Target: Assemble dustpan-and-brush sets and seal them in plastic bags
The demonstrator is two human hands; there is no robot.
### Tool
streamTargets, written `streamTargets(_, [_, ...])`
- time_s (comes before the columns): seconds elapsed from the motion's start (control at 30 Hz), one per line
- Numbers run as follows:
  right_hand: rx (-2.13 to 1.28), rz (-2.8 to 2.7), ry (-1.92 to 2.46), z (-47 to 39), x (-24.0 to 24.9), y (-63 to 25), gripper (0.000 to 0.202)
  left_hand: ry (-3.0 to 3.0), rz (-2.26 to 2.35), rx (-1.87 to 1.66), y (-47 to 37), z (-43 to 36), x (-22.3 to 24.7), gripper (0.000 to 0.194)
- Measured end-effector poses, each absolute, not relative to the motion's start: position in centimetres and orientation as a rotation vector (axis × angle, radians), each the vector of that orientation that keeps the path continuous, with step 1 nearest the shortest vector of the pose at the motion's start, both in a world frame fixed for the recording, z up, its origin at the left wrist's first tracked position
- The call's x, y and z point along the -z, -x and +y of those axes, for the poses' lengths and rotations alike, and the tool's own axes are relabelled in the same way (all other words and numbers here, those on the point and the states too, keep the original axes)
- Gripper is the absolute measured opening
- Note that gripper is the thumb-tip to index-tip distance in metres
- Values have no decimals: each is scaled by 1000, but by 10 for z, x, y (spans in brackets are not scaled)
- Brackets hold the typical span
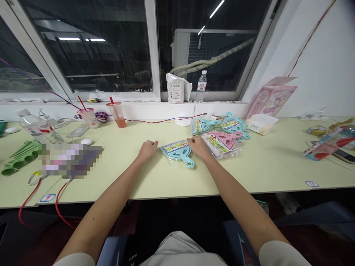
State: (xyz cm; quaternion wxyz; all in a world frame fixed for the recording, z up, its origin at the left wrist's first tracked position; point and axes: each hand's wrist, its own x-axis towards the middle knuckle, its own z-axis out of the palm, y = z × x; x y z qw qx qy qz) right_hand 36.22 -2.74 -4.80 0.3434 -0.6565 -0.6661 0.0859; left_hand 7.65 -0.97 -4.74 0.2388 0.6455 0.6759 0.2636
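A bagged light-blue dustpan-shaped item (180, 152) with a printed label lies on the pale table between my hands, its looped handle toward me. My right hand (198, 146) pinches its upper right corner. Just left of its left edge is my left hand (148, 149), with fingers closed together; whatever they may hold is too small to make out. To the right lies a bagged pink piece of the same shape (222, 142). Behind it are bagged blue ones (234, 125).
Two drink cups (119, 116), a large bottle (39, 127) and green cones (22, 157) stand or lie at the left. A tissue pack (261, 123) and pink box (273, 99) are back right. A water bottle (201, 88) stands on the sill.
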Motion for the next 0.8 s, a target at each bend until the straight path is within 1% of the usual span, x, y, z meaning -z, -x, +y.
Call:
streamTargets(0.07, [-326, -1826, 1653, -37, 40, -363, 43, -1821, 1950, -749, -72, -9, 47, 44])
streamTargets(0.17, [-610, -2099, 1560, -51, 25, -366, 51, -1846, 2019, -761, -68, -7, 47, 41])
streamTargets(0.27, [-694, -2278, 1615, -62, 14, -368, 52, -1840, 2023, -762, -67, -5, 48, 40])
streamTargets(0.33, [-647, -2324, 1678, -66, 10, -368, 47, -1842, 2018, -763, -68, -4, 49, 39])
streamTargets(0.4, [-543, -2327, 1726, -65, 11, -369, 34, -1851, 2015, -770, -68, -4, 51, 39])
streamTargets(0.47, [-359, -2284, 1782, -62, 15, -372, 18, -1855, 2007, -777, -68, -5, 51, 37])
streamTargets(0.5, [-260, -2251, 1809, -59, 17, -374, 17, -1852, 2002, -778, -69, -5, 51, 37])
streamTargets(0.6, [-78, -2155, 1877, -48, 25, -381, 26, -1832, 1978, -775, -69, -8, 49, 35])
streamTargets(0.7, [-14, -2089, 1949, -38, 32, -386, 23, -1816, 1964, -770, -69, -9, 47, 33])
streamTargets(0.8, [73, -2033, 2019, -32, 36, -385, 30, -1819, 1969, -749, -70, -8, 46, 34])
